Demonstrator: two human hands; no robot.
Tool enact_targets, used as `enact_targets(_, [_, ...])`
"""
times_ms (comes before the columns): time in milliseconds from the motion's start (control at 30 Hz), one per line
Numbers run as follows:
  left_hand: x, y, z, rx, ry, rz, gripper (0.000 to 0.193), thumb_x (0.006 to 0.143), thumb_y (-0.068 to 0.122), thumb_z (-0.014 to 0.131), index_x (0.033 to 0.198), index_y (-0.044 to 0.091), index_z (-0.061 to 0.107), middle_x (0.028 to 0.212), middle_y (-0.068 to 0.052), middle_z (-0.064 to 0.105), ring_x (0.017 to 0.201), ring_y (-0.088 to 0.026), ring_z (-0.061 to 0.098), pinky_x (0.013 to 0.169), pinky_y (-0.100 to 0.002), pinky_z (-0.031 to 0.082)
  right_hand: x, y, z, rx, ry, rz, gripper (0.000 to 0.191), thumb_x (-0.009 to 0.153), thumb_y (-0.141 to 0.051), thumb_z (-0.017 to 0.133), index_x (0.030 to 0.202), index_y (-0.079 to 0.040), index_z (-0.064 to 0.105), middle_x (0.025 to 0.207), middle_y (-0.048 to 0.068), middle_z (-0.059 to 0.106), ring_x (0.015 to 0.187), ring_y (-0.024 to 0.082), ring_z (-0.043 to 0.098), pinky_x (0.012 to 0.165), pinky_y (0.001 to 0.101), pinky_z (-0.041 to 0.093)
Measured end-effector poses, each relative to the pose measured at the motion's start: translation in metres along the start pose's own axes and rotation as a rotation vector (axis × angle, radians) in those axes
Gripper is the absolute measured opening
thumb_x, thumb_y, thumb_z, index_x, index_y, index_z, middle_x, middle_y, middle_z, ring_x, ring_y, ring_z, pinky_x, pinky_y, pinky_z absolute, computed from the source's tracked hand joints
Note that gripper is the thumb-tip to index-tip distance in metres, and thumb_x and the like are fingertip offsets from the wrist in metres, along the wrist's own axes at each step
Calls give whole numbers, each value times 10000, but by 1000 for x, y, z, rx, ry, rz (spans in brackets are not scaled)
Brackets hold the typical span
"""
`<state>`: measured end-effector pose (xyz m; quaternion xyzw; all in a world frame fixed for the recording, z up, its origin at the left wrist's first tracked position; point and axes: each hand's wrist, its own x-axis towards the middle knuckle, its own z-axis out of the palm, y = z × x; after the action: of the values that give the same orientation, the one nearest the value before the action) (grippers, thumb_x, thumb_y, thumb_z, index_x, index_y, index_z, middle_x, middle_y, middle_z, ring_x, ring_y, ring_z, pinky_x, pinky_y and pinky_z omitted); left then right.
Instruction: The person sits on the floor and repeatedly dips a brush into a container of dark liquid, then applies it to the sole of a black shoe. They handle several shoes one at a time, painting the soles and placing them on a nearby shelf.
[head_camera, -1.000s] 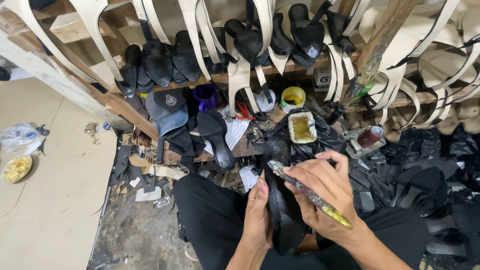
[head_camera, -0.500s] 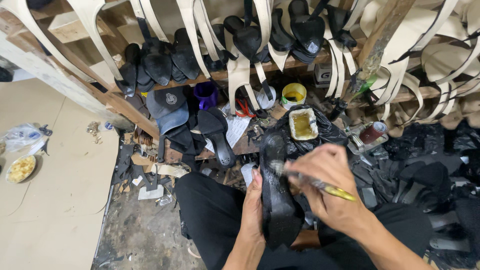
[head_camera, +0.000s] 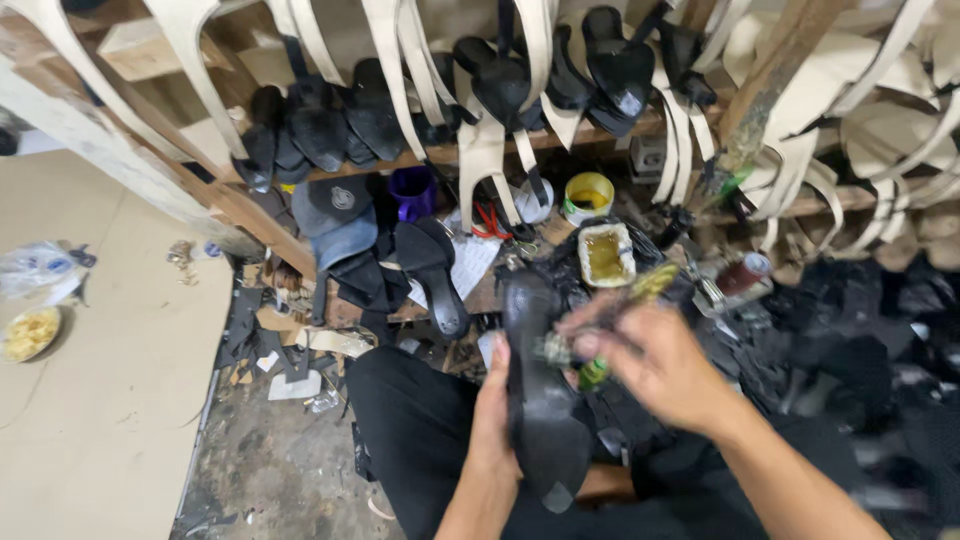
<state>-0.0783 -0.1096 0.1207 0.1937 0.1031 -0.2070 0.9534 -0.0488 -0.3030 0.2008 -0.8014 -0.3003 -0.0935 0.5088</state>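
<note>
Your left hand (head_camera: 495, 420) holds a black sole (head_camera: 540, 400) over your lap, fingers wrapped round its edge. Your right hand (head_camera: 655, 365) pinches a brush (head_camera: 610, 320) and its tip touches the sole's upper half. The glue tub (head_camera: 606, 255) sits just beyond. The picture is blurry, so I cannot tell how much is coated; the lower half looks bare.

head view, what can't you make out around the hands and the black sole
- Brush in the right hand: motion-blurred, bristle end unclear.
- Left hand: fingers hidden behind the black sole.
- Rectangular tin: yellowish contents too small to identify.
- Right side of the floor: a blurred dark pile.
</note>
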Motion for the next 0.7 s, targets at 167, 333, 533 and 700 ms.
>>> enact_targets(167, [-6,7,-9,-289,-132,-14,685,1021,523,560,1338,-84,548,1068,-157,697,935,-235,682,859,-375,573,28,112,-10,-341,357,324,215,963,-199,687,1040,-2,728,867,172,692,807,319,673,762,421,512])
enact_targets(333, [-34,13,4,-378,105,-114,558,969,399,445,1327,-12,569,1195,-148,732,1014,-243,693,864,-421,559,25,193,3,-799,190,360,333,865,-320,788,819,-1,700,854,178,688,881,376,620,824,508,434])
enact_targets(533, [-40,13,5,-361,1,-91,569,1024,378,446,1367,-60,566,1187,-189,705,1005,-277,703,884,-429,580,32,204,6,-860,68,311,257,848,-309,752,810,-56,723,903,109,723,999,323,609,847,522,398])
enact_targets(700, [-35,15,-4,-375,-54,-127,550,1021,438,492,1306,-21,595,1068,-203,711,907,-320,709,863,-423,606,29,189,-10,-913,174,226,275,940,-281,691,904,-8,695,1033,153,711,1004,340,604,833,502,398])
